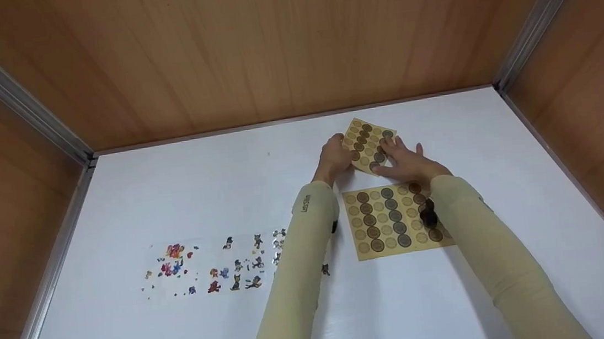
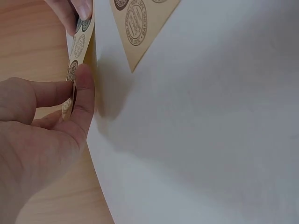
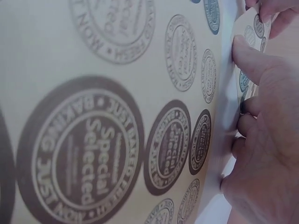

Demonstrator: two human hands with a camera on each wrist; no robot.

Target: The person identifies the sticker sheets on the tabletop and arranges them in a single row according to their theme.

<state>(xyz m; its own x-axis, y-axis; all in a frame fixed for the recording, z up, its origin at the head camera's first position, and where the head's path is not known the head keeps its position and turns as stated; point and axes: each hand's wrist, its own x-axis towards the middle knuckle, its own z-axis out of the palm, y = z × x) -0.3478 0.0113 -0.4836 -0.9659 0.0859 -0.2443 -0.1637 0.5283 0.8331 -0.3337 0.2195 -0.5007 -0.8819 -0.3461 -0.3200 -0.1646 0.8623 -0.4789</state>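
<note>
A tan sheet of round stickers (image 1: 361, 140) is raised off the table at the back, slightly bent. My left hand (image 1: 335, 156) pinches its left edge between thumb and fingers, as the left wrist view also shows. Spread over the right part of the sheet is my right hand (image 1: 405, 160), its thumb (image 3: 252, 58) and fingertips touching the printed face. A second, larger sticker sheet (image 1: 382, 222) lies flat under the right forearm. In the right wrist view its brown and pale round labels (image 3: 81, 151) fill the near side.
Clear sheets with small colourful cartoon stickers (image 1: 235, 265) lie to the left, partly covered by the left sleeve (image 1: 303, 269). A wooden panel (image 1: 268, 51) rises behind the white table (image 1: 183, 197), with more wooden walls at both sides.
</note>
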